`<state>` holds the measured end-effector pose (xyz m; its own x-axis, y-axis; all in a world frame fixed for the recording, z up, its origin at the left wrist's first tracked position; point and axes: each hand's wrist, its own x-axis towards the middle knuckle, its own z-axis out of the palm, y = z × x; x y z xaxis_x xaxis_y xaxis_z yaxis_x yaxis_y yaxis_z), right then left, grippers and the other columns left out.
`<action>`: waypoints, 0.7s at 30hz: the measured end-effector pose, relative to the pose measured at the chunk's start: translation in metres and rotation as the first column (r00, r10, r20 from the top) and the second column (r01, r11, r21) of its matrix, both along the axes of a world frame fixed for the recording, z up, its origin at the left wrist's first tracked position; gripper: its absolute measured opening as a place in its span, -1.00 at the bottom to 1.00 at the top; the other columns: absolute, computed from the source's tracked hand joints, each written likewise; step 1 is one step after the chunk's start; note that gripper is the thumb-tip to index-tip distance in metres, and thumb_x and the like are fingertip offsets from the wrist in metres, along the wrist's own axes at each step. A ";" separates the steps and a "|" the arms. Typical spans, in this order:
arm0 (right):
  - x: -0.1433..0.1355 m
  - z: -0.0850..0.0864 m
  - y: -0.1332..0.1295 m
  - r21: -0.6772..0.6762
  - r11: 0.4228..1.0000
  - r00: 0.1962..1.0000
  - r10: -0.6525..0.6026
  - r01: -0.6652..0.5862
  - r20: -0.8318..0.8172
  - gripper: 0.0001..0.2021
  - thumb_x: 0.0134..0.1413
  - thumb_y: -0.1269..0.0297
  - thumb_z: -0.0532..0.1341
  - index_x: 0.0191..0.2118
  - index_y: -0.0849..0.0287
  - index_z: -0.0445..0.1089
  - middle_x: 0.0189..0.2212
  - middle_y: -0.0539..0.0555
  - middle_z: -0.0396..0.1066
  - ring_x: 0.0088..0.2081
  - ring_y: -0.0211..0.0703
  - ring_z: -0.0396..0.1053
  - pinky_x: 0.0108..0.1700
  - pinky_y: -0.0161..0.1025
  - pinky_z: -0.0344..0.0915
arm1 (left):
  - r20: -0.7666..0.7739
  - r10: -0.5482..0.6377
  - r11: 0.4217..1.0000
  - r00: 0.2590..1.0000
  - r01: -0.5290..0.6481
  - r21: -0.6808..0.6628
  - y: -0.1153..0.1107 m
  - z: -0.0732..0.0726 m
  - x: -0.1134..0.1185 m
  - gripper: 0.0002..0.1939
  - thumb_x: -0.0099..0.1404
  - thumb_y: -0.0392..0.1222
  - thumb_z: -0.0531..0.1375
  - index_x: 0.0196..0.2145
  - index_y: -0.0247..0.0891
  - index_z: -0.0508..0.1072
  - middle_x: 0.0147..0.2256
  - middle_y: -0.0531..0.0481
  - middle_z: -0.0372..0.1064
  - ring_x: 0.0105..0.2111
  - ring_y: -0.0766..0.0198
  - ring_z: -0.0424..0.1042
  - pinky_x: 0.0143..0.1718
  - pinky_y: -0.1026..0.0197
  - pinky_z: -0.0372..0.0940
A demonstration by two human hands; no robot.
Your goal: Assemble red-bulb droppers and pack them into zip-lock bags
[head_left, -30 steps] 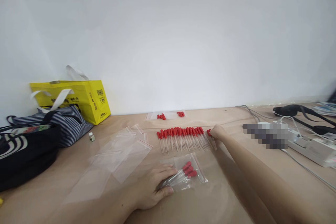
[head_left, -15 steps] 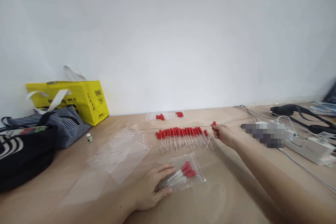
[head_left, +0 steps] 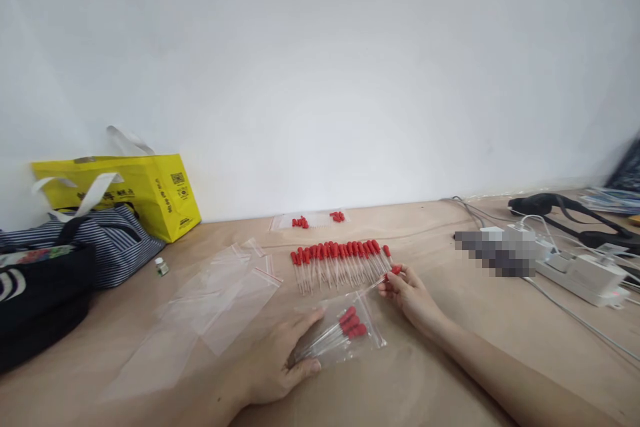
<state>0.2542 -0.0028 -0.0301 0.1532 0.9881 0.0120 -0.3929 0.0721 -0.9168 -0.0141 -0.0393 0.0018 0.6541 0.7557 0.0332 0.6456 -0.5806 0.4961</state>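
Observation:
A clear zip bag (head_left: 373,320) with several red-bulbed glass droppers (head_left: 350,322) inside lies on the table. My left hand (head_left: 283,350) grips its left end, thumb at the near side and fingers at the far side. Pinched by the red bulb, a single dropper (head_left: 393,272) is in my right hand (head_left: 407,290), its thin tip pointing left toward the bag's upper edge. Just beyond, a row of loose droppers (head_left: 340,251) lies side by side, bulbs away from me. Whether the pinched dropper's tip touches the bag, I cannot tell.
Flat clear zip bags (head_left: 225,300) overlap on the left, near a small vial (head_left: 161,267). Filled bags (head_left: 320,220) lie by the wall. A yellow bag (head_left: 170,200), striped bag (head_left: 135,247) and black bag (head_left: 45,307) stand left. A power strip (head_left: 575,280) with cables lies right.
My right hand has come down and left with the dropper, from beyond the row's right end to close by the filled bag. My left hand keeps its hold. The view has shifted slightly.

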 end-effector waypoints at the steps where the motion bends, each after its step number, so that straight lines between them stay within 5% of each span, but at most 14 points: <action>1: -0.003 -0.001 -0.001 -0.012 1.000 1.000 0.021 -0.021 -0.020 -0.62 -0.28 0.16 0.27 -0.36 0.09 0.05 -0.54 -0.09 0.29 -0.52 -0.30 0.32 -0.42 -0.32 0.28 | 0.005 0.004 1.000 1.000 -0.004 -0.004 0.000 0.001 0.000 -0.37 0.14 -0.03 0.11 0.14 -0.03 -0.03 0.11 0.01 0.07 0.06 0.05 0.10 0.06 -0.02 0.03; 7: -0.014 -0.001 -0.008 -0.069 0.990 0.992 0.125 -0.124 0.005 -0.64 -0.30 0.21 0.28 -0.37 0.14 0.11 -0.56 -0.07 0.28 -0.50 -0.30 0.33 -0.39 -0.32 0.29 | -0.028 0.013 0.999 1.000 -0.014 -0.031 -0.004 0.010 0.002 -0.28 0.14 -0.09 0.12 0.18 -0.04 -0.17 0.13 -0.01 0.03 0.09 0.04 0.04 0.07 -0.03 0.01; 15: 0.023 0.004 0.004 -0.027 0.967 0.954 -0.247 0.255 0.168 -0.77 -0.22 0.24 0.18 -0.38 0.10 0.11 -0.61 -0.10 0.21 -0.57 -0.30 0.24 -0.51 -0.35 0.21 | -0.016 0.011 1.000 1.000 -0.011 -0.018 -0.002 0.005 -0.001 -0.27 0.16 -0.06 0.11 0.18 -0.01 -0.21 0.12 0.01 0.03 0.08 0.04 0.05 0.06 -0.03 0.02; 21: 0.018 -0.002 0.000 -0.051 0.977 0.973 -0.197 0.205 0.123 -0.76 -0.24 0.27 0.21 -0.39 0.13 0.14 -0.62 -0.11 0.24 -0.58 -0.33 0.24 -0.52 -0.38 0.20 | -0.021 -0.011 1.000 1.000 0.011 -0.008 -0.002 0.008 0.001 -0.27 0.15 -0.10 0.11 0.18 -0.05 -0.20 0.12 -0.02 0.03 0.09 0.03 0.03 0.06 -0.05 0.01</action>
<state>0.2727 -0.0024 -0.0325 0.3501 0.9365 -0.0198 -0.2661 0.0792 -0.9607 -0.0129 -0.0416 0.0096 0.6627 0.7487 0.0138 0.6496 -0.5839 0.4869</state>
